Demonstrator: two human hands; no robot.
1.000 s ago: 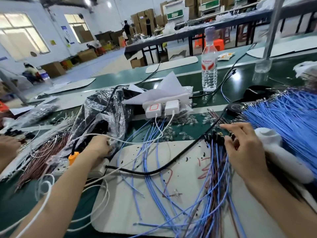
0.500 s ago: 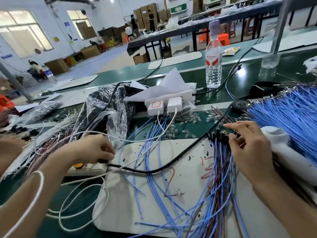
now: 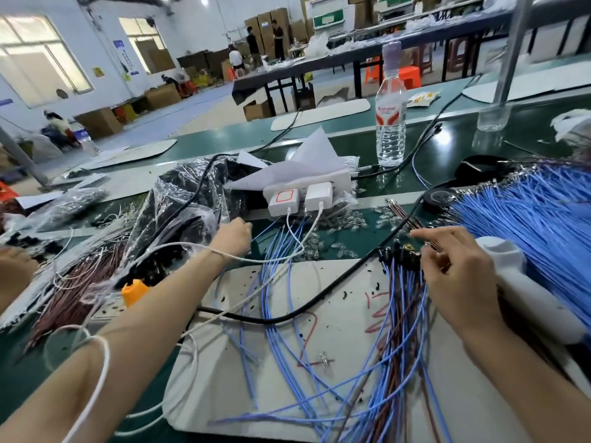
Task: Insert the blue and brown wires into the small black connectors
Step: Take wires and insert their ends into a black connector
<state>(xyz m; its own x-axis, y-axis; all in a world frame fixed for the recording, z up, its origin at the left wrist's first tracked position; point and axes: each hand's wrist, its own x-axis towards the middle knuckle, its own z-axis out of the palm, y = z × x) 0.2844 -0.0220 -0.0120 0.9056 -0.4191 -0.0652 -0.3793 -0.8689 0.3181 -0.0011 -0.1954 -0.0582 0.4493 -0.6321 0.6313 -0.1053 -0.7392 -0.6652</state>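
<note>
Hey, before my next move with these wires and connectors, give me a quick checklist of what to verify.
1. Right hand grips the black connectors: ok.
2. Loose blue wires lie beside the left hand: ok.
3. Left hand holds a wire: cannot tell, its fingers are hidden.
4. Left arm is free of the white cable: not ok, it drapes across the wrist.
5. Brown wires lie close to the right hand: ok.
</note>
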